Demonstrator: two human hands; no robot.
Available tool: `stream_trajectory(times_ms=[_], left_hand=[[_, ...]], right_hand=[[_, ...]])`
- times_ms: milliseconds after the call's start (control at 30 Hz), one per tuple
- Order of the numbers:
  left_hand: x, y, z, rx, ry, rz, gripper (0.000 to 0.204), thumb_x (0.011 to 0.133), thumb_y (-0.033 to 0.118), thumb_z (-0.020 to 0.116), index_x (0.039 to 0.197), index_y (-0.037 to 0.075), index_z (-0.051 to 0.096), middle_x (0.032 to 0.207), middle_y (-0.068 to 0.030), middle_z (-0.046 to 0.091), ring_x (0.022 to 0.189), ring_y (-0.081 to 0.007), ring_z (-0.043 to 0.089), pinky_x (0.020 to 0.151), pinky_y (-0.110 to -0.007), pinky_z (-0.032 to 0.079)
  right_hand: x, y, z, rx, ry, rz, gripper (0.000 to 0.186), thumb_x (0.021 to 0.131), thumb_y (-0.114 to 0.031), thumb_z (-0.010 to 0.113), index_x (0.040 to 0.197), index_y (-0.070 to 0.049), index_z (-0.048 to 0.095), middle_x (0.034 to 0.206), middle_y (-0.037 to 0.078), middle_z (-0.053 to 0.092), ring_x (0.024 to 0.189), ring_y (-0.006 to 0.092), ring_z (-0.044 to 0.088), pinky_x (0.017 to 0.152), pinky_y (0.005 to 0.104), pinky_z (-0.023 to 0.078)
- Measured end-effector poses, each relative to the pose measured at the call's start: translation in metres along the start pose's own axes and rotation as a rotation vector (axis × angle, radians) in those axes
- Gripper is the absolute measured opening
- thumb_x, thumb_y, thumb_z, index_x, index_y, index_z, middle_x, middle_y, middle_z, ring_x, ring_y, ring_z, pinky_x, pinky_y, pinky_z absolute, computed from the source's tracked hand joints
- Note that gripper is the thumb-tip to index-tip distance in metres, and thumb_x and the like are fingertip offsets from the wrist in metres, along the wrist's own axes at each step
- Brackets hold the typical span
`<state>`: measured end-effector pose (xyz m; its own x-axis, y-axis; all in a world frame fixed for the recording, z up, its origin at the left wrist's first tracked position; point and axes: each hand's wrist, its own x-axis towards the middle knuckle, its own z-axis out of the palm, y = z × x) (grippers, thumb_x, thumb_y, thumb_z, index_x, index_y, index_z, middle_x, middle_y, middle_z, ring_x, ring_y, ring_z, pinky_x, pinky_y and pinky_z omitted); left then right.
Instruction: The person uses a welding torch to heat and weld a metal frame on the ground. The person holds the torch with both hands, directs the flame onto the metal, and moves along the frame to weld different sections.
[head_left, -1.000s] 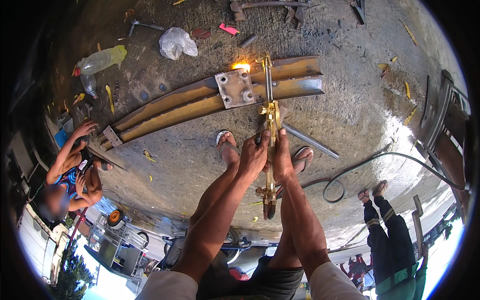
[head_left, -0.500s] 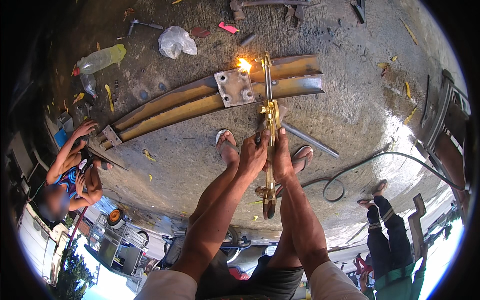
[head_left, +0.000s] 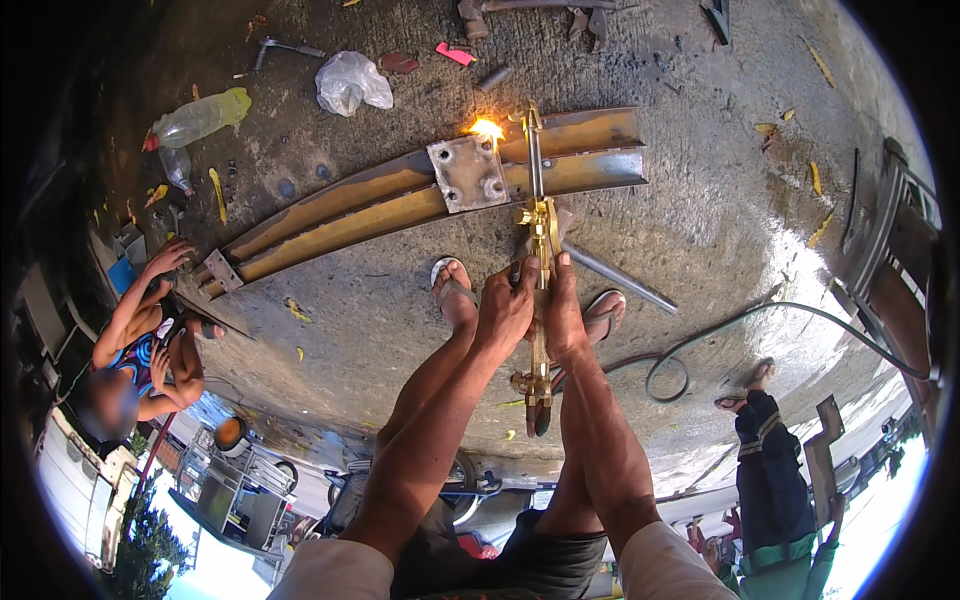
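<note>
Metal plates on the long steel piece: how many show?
2: a larger square plate, with the flame by its far right corner, and a smaller plate at the left end of the steel piece. Any underneath would be hidden.

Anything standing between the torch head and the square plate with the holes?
No solid thing shows between the torch head and the plate; only flame shows there, at the plate's upper-right corner.

Bright daylight, glowing flame, glare on concrete floor, fisheye-bent edges
</note>
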<state>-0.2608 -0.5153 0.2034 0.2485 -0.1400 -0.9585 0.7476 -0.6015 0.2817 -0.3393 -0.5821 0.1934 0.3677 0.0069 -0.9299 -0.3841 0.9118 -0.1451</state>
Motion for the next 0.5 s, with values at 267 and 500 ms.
stream_trajectory(times_ms=[267, 500], left_hand=[[0.000, 0.001, 0.000, 0.005, -0.001, 0.012, 0.053, 0.098, 0.049, 0.056, 0.107, -0.003, 0.060, 0.060, -0.0038, 0.055, 0.040, -0.0145, 0.054, 0.032, -0.027, 0.044], [0.001, 0.001, 0.001, 0.020, 0.008, -0.022, 0.053, 0.097, 0.050, 0.056, 0.105, -0.002, 0.060, 0.060, -0.0043, 0.055, 0.040, -0.0151, 0.054, 0.032, -0.028, 0.044]], right_hand=[[0.005, 0.004, -0.005, 0.022, -0.025, 0.000, 0.070, 0.095, -0.074, 0.029, 0.118, -0.012, 0.052, 0.071, 0.002, 0.054, 0.044, 0.0111, 0.046, 0.035, 0.0250, 0.034], [0.005, 0.004, -0.007, 0.013, -0.036, 0.016, 0.069, 0.096, -0.073, 0.027, 0.109, -0.012, 0.057, 0.067, 0.000, 0.054, 0.044, 0.0115, 0.047, 0.035, 0.0254, 0.035]])
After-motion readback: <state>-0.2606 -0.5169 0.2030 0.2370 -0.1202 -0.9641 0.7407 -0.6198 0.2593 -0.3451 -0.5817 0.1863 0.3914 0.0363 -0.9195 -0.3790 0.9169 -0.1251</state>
